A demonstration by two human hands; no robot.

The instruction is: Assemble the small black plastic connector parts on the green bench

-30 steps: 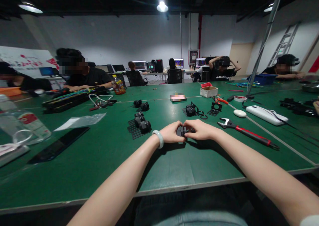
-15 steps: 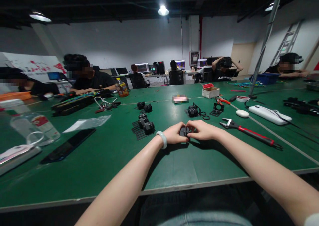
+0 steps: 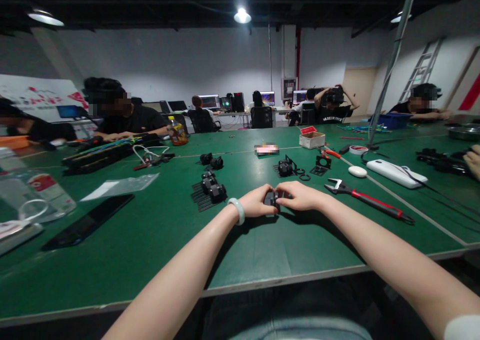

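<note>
We have the small black part (image 3: 268,198) between our two hands, near the front edge of the green table (image 3: 247,265); whether it touches the surface, we cannot tell. Our left hand (image 3: 255,201) grasps it with thumb and fingers, and our right hand (image 3: 300,196) pinches at its right side. In our judgement, the left grip should be steady, and the right fingertips should press gently and straight, without twisting.

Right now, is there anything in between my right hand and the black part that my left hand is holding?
Nothing visible: your right hand's fingertips are right at the black part, opposite your left hand. The adjustable wrench lies off to the right, outside that space.
</note>
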